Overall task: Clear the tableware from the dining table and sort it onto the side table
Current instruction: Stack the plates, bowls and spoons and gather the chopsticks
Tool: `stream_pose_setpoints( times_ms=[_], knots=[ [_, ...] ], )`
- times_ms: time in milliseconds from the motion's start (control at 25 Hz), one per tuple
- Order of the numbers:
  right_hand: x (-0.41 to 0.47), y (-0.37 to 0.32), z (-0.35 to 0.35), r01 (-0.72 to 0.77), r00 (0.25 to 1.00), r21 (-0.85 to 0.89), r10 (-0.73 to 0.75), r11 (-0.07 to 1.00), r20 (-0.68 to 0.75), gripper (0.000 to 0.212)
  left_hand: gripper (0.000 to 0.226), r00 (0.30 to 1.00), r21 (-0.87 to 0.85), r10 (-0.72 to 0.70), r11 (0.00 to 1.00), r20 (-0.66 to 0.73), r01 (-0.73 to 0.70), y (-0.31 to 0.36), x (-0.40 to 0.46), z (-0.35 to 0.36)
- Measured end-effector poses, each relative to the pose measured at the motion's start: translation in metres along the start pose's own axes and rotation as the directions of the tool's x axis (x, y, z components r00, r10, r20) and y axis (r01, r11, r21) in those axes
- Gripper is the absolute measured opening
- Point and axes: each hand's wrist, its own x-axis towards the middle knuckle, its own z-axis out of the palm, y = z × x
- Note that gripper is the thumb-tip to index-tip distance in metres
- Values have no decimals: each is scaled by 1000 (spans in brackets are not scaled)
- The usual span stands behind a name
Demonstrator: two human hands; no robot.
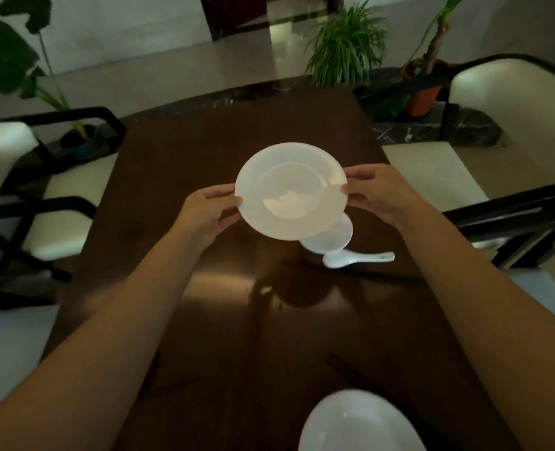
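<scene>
Nearest the person, below both forearms, sits a large white bowl (360, 424). Ahead, the left hand (209, 211) and right hand (378, 195) pinch opposite rims of a white plate (290, 190), held level between them. Beneath the right hand lie a small bowl (333, 237) and spoon (357, 258), its handle pointing right, so the right hand is nearer.

The counter (224, 320) is dark brown wood, polished smooth and glossy enough to mirror light. The plate (290, 190) looks like smooth white ceramic with a soft sheen, as do the small bowl (333, 239) and the glazed spoon (357, 258). The chair cushions (510, 102) look smooth, cream, faintly shiny.
</scene>
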Motion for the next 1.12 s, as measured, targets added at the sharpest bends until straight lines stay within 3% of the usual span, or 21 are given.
stream_pose_setpoints(
  times_ms=[280,520,760,1120],
  knots=[
    [-133,67,80,-154,980,-203,176,967,95,24,25,989,-73,-99,993,-106,92,-106,-136,-115],
    [-223,138,123,-240,961,-293,269,925,61,33,23,965,-117,-224,971,-134,209,-189,-233,-168],
    [-293,204,143,-326,944,-271,329,906,-36,28,26,958,-21,-268,963,-100,267,-246,-264,-208],
    [-338,253,145,-373,924,-241,335,896,-184,24,30,932,-27,-357,934,-58,356,-300,-288,-216]
  ],
)
